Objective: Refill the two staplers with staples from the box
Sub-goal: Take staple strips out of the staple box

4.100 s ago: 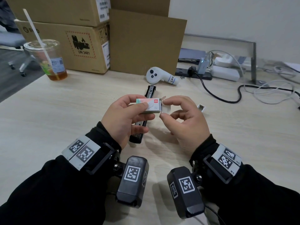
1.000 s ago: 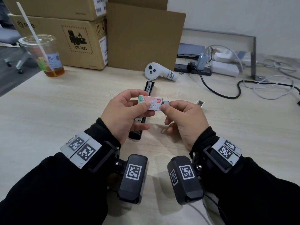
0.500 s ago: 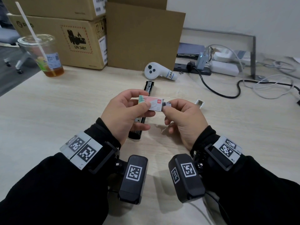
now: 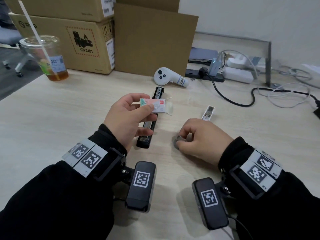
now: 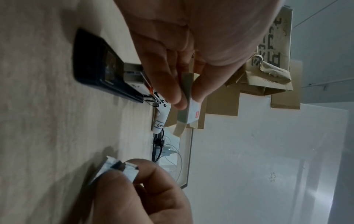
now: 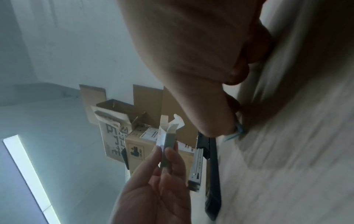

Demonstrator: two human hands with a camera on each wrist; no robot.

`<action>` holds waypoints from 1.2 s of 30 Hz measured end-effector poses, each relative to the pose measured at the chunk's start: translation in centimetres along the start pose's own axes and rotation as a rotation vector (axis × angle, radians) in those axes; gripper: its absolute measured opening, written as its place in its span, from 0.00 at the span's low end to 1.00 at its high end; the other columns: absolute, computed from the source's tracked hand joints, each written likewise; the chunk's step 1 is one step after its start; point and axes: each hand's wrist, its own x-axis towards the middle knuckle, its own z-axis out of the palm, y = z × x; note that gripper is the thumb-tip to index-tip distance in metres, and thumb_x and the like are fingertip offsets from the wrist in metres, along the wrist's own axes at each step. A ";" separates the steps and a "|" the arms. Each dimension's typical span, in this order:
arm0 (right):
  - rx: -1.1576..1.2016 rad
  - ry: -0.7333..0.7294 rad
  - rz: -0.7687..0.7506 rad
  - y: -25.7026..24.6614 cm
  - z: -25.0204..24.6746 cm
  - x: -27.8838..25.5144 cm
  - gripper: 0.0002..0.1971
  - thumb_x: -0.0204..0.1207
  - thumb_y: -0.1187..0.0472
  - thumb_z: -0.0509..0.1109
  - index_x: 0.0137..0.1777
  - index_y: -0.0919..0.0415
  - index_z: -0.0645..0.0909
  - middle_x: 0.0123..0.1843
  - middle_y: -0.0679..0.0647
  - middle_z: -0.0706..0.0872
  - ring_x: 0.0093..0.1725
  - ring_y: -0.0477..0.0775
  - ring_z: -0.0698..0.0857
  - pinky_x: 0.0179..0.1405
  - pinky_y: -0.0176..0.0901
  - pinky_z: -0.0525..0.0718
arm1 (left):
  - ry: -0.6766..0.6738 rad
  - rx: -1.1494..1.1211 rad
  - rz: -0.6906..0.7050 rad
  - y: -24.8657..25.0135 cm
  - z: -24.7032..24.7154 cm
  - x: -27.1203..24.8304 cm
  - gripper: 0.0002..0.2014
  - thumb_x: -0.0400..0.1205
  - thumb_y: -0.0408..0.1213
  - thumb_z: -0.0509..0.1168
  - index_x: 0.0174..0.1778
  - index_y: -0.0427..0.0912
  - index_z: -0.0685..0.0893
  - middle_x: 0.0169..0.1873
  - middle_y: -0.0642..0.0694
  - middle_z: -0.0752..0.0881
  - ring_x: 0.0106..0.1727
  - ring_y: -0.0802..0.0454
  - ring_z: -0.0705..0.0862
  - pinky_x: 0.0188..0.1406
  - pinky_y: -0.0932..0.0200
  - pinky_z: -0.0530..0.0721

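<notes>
My left hand (image 4: 126,118) has its grip on the staple box (image 4: 153,105), thumb on top and fingers under, held up over the middle of the black stapler (image 4: 150,122). Box's end flap (image 4: 168,108) hangs open at 3 o'clock. The black stapler lies flat on the table (image 4: 69,118), opened out, long axis running 12 to 6, metal staple channel showing.

My right hand (image 4: 202,137) is low by the table at 4 o'clock from the box, well apart from it. Grip is narrow, thumb and forefinger pinched on a strip of staples (image 4: 181,138); left wrist view shows the strip (image 5: 116,168) between those fingertips. Can't tell if it touches the table.

Small white stapler (image 4: 209,113) lies at 12 o'clock of my right hand, near it, untouched.

Far edge of table: white controller (image 4: 168,77) at 12 o'clock of the black stapler, drink cup (image 4: 45,58) at 10 o'clock, cardboard boxes (image 4: 86,42) behind, cables (image 4: 242,99) at 2 o'clock.
</notes>
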 end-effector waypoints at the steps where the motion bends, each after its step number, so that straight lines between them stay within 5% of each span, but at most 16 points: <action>1: -0.033 -0.012 -0.017 -0.2 0.0 0.1 0.08 0.72 0.52 0.76 0.35 0.51 0.83 0.46 0.46 0.85 0.45 0.46 0.84 0.49 0.40 0.80 | -0.001 0.004 -0.001 0.0 0.0 0.0 0.08 0.82 0.32 0.71 0.55 0.45 0.86 0.45 0.43 0.94 0.36 0.54 0.90 0.19 0.61 0.82; 5: 0.011 0.074 0.005 0.0 -0.1 0.3 0.07 0.73 0.48 0.77 0.45 0.49 0.87 0.48 0.44 0.84 0.44 0.42 0.82 0.48 0.39 0.78 | -0.015 0.008 -0.012 0.1 0.0 -0.1 0.08 0.81 0.32 0.71 0.55 0.45 0.86 0.42 0.46 0.94 0.35 0.54 0.89 0.17 0.62 0.80; 10: 0.460 0.294 -0.020 -0.4 0.2 0.1 0.28 0.68 0.50 0.81 0.66 0.32 0.76 0.54 0.40 0.83 0.37 0.52 0.86 0.34 0.42 0.84 | -0.071 0.001 -0.029 0.2 0.1 -0.2 0.09 0.80 0.31 0.71 0.56 0.42 0.87 0.36 0.47 0.92 0.28 0.54 0.86 0.13 0.63 0.75; 13: 0.583 0.307 -0.082 -0.8 0.6 0.1 0.27 0.67 0.51 0.80 0.63 0.27 0.78 0.56 0.44 0.83 0.39 0.50 0.88 0.41 0.49 0.91 | -0.105 -0.004 -0.041 0.2 0.3 -0.3 0.10 0.80 0.30 0.71 0.57 0.40 0.86 0.36 0.47 0.92 0.26 0.54 0.86 0.12 0.63 0.75; 17: 0.692 0.363 -0.127 -0.9 1.0 0.1 0.12 0.72 0.55 0.77 0.54 0.40 0.85 0.51 0.59 0.86 0.38 0.65 0.86 0.31 0.47 0.88 | -0.141 -0.004 -0.054 0.2 0.4 -0.5 0.09 0.81 0.30 0.70 0.57 0.39 0.86 0.38 0.45 0.92 0.27 0.54 0.86 0.12 0.63 0.76; 24: 0.754 0.419 -0.167 -1.1 1.0 0.0 0.07 0.76 0.60 0.75 0.50 0.45 0.87 0.45 0.69 0.83 0.30 0.56 0.82 0.24 0.44 0.83 | -0.161 0.001 -0.060 0.2 0.6 -0.6 0.10 0.81 0.30 0.71 0.57 0.40 0.86 0.37 0.46 0.93 0.30 0.53 0.88 0.14 0.62 0.80; 26: 0.742 0.435 -0.165 -1.2 1.0 0.1 0.07 0.75 0.59 0.75 0.49 0.45 0.86 0.42 0.66 0.83 0.29 0.55 0.80 0.24 0.45 0.81 | -0.163 0.001 -0.069 0.1 0.6 -0.7 0.09 0.81 0.30 0.71 0.56 0.41 0.86 0.37 0.46 0.93 0.31 0.53 0.89 0.15 0.61 0.81; 30: 0.774 0.473 -0.151 -1.3 1.0 0.2 0.13 0.71 0.58 0.77 0.51 0.45 0.79 0.31 0.44 0.77 0.26 0.49 0.75 0.26 0.44 0.77 | -0.167 0.007 -0.072 0.1 0.7 -0.7 0.09 0.81 0.31 0.71 0.57 0.41 0.86 0.37 0.46 0.93 0.31 0.53 0.89 0.16 0.61 0.82; 36: 0.877 0.415 -0.138 -1.4 1.1 0.0 0.02 0.76 0.61 0.72 0.44 0.52 0.83 0.31 0.44 0.84 0.26 0.47 0.78 0.22 0.40 0.78 | -0.168 0.009 -0.068 -0.1 0.7 -0.7 0.11 0.80 0.31 0.71 0.58 0.40 0.86 0.37 0.46 0.94 0.32 0.54 0.89 0.17 0.60 0.84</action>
